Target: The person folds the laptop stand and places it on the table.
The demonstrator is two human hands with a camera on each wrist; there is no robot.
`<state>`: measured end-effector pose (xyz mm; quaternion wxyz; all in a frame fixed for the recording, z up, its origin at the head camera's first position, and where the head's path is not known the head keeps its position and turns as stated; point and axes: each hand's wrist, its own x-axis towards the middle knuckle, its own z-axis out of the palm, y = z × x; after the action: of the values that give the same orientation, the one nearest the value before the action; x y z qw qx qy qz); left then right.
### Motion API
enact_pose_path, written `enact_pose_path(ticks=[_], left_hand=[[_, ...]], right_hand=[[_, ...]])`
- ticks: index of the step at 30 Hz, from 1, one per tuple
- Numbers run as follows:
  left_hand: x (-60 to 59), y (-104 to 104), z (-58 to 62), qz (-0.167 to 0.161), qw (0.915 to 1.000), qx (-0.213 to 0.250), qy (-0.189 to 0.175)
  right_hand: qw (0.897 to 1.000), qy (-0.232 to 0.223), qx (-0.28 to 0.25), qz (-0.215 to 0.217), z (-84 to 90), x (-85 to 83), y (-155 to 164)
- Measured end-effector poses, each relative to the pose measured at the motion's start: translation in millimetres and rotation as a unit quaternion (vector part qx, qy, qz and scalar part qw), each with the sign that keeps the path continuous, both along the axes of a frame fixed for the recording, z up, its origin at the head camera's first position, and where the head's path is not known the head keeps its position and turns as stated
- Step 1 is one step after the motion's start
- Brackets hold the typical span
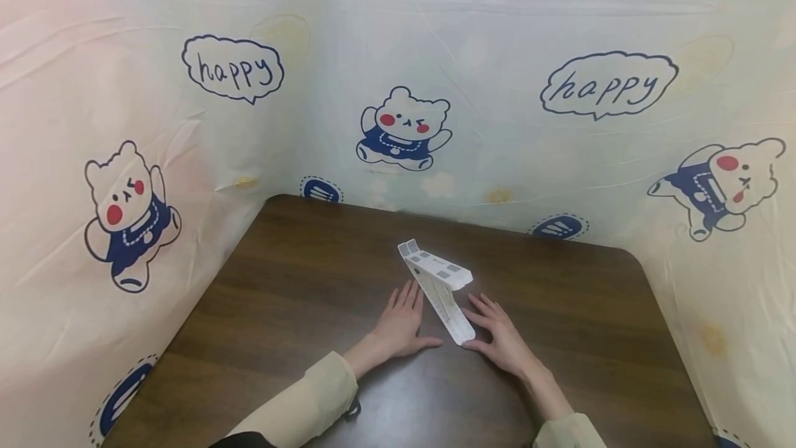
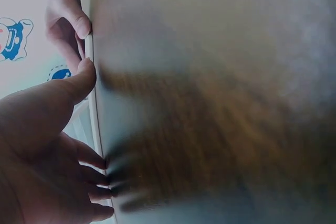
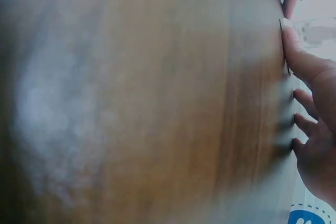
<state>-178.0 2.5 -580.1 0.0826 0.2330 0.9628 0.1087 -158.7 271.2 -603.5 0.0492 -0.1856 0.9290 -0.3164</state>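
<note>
A white folding stand [image 1: 445, 306] with grey pads on its raised upper arm [image 1: 438, 269] is propped partly unfolded on the table, its long base slanting toward me. My left hand [image 1: 401, 327] lies to the left of the base, fingers extended and thumb spread toward its near end. On the other side, my right hand [image 1: 504, 341] has its fingers spread, with thumb and index finger at the near end of the base. Both wrist views show the hands edge-on against the tabletop: the left hand [image 2: 47, 156] with straight fingers, the right hand [image 3: 317, 114] with fingertips down.
The brown wooden table [image 1: 280, 282] has rounded far corners. Pale fabric [image 1: 485, 157] printed with cartoon bears and speech bubbles hangs around it, close against the back and side edges.
</note>
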Motion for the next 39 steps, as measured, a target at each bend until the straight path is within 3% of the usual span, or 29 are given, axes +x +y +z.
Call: enact_pose_path(ticks=[6, 17, 23, 30, 39], left_hand=[[-1.7, -3, -1.5, 0.001, 1.0, 0.006, 0.005], [-4.9, -8, -2.6, -0.023, 0.9993, 0.014, 0.026], [-7.6, -12, -4.6, -0.036, 0.9992, 0.018, 0.005], [-8.0, -15, -6.5, -0.047, 0.9988, 0.013, 0.01], [-13.4, -22, -19.4, -0.06, 0.9953, 0.076, -0.012]], right_hand=[[1.0, -0.018, 0.004, 0.0, 1.8, -0.4, -3], [1.0, 0.01, 0.004, 0.014, 4.0, 5.8, -15], [0.999, 0.008, 0.007, 0.031, 3.8, 6.7, -21], [0.999, 0.02, -0.002, 0.044, 2.0, 7.1, -25], [0.999, 0.017, -0.007, 0.047, 2.7, 8.9, -32]])
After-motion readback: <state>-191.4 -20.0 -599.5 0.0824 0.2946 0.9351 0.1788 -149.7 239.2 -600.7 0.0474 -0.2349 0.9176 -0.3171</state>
